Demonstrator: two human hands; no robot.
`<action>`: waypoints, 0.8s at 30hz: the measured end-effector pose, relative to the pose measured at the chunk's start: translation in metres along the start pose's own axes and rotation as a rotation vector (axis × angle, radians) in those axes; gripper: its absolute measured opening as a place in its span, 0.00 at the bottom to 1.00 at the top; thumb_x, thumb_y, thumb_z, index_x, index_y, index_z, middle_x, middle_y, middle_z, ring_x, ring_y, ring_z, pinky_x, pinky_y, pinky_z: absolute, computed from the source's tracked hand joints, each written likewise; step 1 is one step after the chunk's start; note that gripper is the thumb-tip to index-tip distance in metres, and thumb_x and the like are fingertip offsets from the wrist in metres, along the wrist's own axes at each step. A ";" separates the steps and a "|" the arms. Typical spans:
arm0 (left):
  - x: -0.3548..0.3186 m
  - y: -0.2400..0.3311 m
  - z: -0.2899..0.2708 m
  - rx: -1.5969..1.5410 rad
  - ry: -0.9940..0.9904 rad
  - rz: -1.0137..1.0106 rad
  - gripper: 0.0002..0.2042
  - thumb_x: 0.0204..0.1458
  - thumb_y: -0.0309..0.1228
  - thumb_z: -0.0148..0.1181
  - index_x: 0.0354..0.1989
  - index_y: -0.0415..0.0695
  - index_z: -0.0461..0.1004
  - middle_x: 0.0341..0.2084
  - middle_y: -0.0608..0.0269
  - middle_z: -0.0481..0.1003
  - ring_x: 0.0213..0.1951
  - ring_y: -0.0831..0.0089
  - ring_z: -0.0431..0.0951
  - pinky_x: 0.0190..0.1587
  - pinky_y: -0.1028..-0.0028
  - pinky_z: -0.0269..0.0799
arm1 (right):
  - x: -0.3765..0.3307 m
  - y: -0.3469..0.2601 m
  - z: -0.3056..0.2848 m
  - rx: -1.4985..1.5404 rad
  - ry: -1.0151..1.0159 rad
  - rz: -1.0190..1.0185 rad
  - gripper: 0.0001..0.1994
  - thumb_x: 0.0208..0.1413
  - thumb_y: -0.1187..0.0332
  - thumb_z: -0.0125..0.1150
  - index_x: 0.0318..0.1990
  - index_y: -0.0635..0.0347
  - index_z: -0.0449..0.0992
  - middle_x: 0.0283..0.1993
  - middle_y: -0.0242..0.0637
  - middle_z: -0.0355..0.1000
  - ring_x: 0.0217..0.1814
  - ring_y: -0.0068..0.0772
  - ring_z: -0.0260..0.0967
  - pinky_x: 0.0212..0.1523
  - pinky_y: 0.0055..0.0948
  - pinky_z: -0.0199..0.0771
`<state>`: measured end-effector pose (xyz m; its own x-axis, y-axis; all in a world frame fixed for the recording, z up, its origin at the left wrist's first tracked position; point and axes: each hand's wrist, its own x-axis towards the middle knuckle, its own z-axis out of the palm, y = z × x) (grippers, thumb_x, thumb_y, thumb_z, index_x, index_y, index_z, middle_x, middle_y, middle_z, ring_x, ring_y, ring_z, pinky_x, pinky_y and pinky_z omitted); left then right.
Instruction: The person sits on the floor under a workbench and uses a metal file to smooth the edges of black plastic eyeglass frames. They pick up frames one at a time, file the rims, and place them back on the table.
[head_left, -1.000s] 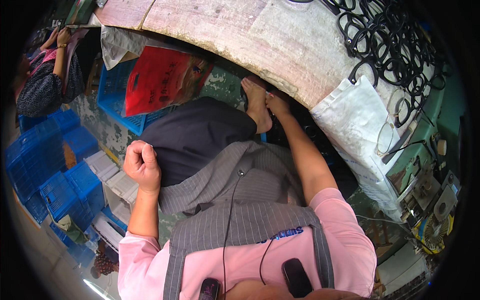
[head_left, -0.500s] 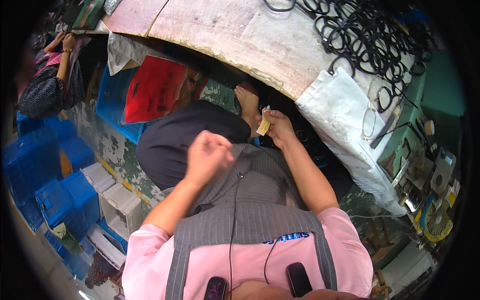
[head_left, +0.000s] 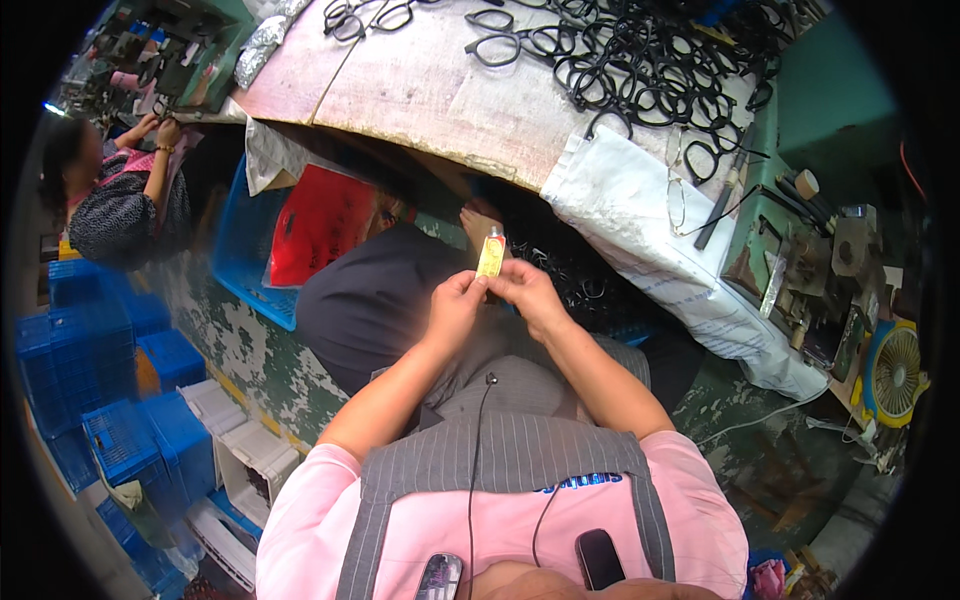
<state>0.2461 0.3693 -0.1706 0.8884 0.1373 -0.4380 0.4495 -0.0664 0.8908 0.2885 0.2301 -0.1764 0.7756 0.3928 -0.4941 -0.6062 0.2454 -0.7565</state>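
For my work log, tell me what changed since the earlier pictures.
The left hand came rightward to the lower end of the yellow tube; the right hand holds it, drawn back from the foot toward the apron. The glasses frames stayed heaped on the table.

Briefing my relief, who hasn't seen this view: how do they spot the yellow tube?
Find the pale workbench across the top, then drop below its front edge to mid-picture, where the left hand and right hand meet. The yellow tube pokes up between them; unlike the big red bag left of it, it's small and narrow.
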 end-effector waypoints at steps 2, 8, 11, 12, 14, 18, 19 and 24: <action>0.002 -0.003 0.002 -0.045 0.019 0.025 0.08 0.59 0.30 0.55 0.30 0.40 0.75 0.22 0.75 0.69 0.25 0.88 0.63 0.28 0.84 0.58 | 0.001 0.007 0.003 0.072 0.079 0.035 0.07 0.52 0.74 0.66 0.38 0.63 0.75 0.33 0.31 0.75 0.32 0.19 0.69 0.35 0.19 0.67; -0.004 -0.002 0.001 0.155 0.081 0.229 0.09 0.57 0.27 0.55 0.26 0.37 0.73 0.20 0.70 0.69 0.24 0.82 0.65 0.27 0.79 0.61 | 0.005 0.025 0.012 -0.361 0.320 -0.241 0.04 0.50 0.76 0.64 0.27 0.63 0.75 0.29 0.29 0.73 0.28 0.19 0.66 0.27 0.22 0.66; -0.011 0.005 0.003 0.279 0.112 0.360 0.10 0.55 0.26 0.56 0.23 0.36 0.71 0.18 0.66 0.66 0.23 0.77 0.64 0.27 0.75 0.61 | 0.003 0.027 0.012 -0.630 0.378 -0.343 0.05 0.51 0.76 0.64 0.26 0.64 0.75 0.27 0.28 0.72 0.27 0.17 0.64 0.26 0.22 0.64; -0.013 0.007 0.004 0.307 0.106 0.359 0.10 0.55 0.26 0.56 0.22 0.36 0.70 0.18 0.64 0.64 0.22 0.76 0.64 0.26 0.74 0.60 | 0.002 0.028 0.012 -0.546 0.366 -0.232 0.05 0.51 0.76 0.64 0.26 0.64 0.75 0.26 0.27 0.71 0.27 0.16 0.63 0.26 0.22 0.63; -0.014 0.011 0.006 0.330 0.099 0.374 0.11 0.54 0.25 0.56 0.21 0.36 0.68 0.17 0.62 0.62 0.22 0.73 0.63 0.26 0.72 0.60 | 0.001 0.028 0.011 -0.299 0.325 -0.149 0.05 0.52 0.75 0.63 0.26 0.65 0.75 0.25 0.26 0.70 0.27 0.16 0.62 0.27 0.21 0.62; -0.016 0.014 0.007 0.340 0.068 0.412 0.12 0.54 0.25 0.56 0.20 0.36 0.66 0.17 0.62 0.61 0.21 0.72 0.62 0.25 0.72 0.58 | 0.000 0.029 0.012 -0.106 0.334 -0.223 0.05 0.51 0.74 0.63 0.27 0.66 0.76 0.23 0.29 0.71 0.25 0.17 0.63 0.27 0.23 0.64; -0.017 0.015 0.008 0.358 0.056 0.402 0.12 0.54 0.24 0.56 0.20 0.36 0.66 0.17 0.62 0.62 0.21 0.72 0.62 0.25 0.72 0.58 | 0.000 0.030 0.012 -0.192 0.370 -0.199 0.05 0.50 0.74 0.63 0.28 0.67 0.76 0.22 0.31 0.72 0.24 0.18 0.64 0.27 0.25 0.65; -0.018 0.015 0.004 0.329 0.027 0.369 0.10 0.54 0.27 0.56 0.23 0.36 0.70 0.18 0.58 0.65 0.22 0.67 0.67 0.26 0.69 0.61 | -0.002 0.027 0.011 -0.013 0.238 -0.228 0.02 0.53 0.77 0.61 0.29 0.64 0.76 0.26 0.26 0.70 0.28 0.16 0.63 0.31 0.19 0.63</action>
<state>0.2372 0.3615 -0.1498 0.9931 0.0714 -0.0930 0.1146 -0.4232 0.8988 0.2686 0.2455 -0.1907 0.9114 0.1108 -0.3963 -0.4111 0.2908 -0.8640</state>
